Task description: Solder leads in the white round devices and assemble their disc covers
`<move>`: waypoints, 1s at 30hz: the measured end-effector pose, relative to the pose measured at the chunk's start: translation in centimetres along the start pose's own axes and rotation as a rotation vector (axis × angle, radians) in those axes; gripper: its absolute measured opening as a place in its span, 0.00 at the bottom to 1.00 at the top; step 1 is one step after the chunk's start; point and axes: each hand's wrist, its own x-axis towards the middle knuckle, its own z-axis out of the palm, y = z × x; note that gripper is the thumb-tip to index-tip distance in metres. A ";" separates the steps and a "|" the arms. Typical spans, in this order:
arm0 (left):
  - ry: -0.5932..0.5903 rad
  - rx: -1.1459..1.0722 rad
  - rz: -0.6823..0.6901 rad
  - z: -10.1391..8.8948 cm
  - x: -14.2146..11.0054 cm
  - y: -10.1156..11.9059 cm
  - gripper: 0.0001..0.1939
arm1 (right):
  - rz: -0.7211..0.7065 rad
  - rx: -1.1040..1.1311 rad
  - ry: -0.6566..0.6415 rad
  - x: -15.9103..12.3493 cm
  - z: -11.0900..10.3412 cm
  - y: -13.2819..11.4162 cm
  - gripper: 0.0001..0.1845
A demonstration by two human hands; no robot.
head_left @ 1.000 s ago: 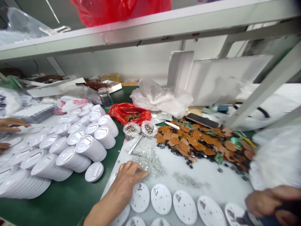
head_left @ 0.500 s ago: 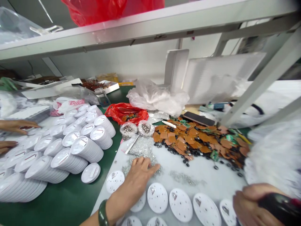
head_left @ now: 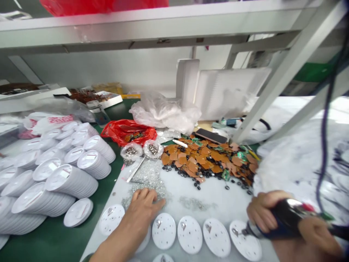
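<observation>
- Between the hands, a row of perforated white plastic discs [head_left: 190, 234] lies flat, each already carrying a small metal fitting.
- Right hand [head_left: 261, 211] closes round a black-handled electric screwdriver [head_left: 286, 214], its metal tip touching the rightmost disc [head_left: 247, 247].
- Left hand [head_left: 144, 211], open and empty, spreads over silver granules [head_left: 147, 182].
- Beyond the hands, brown pads [head_left: 201, 158] and black rings [head_left: 191, 178] remain loosely heaped.

Five whole white discs [head_left: 189, 234] are counted along the bottom of the frame (two more are partly hidden). Two clear bags of metal parts [head_left: 131, 151] are seen at centre, with one red bag [head_left: 128, 133] at centre left, one phone [head_left: 211, 136] at centre right and one electric screwdriver [head_left: 286, 216] at lower right.
</observation>
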 end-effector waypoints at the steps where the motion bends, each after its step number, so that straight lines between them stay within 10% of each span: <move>1: 0.048 -0.009 0.000 0.3 -0.1 0.0 0.27 | -0.015 -0.017 0.026 0.3 1.1 -0.6 0.21; 13: 0.105 -0.443 0.120 -2.1 2.5 7.4 0.17 | -0.052 -0.065 0.110 3.8 4.7 3.9 0.30; 20: -0.048 -0.575 0.011 -3.3 5.0 10.1 0.09 | -0.048 -0.030 0.102 2.5 5.3 0.9 0.32; 25: -0.063 -0.655 -0.036 -1.7 7.9 12.2 0.17 | -0.055 0.009 0.123 2.4 6.3 -0.6 0.34; 30: -0.020 -0.636 0.005 -0.2 10.0 12.5 0.04 | -0.034 0.019 0.136 2.9 6.3 0.2 0.34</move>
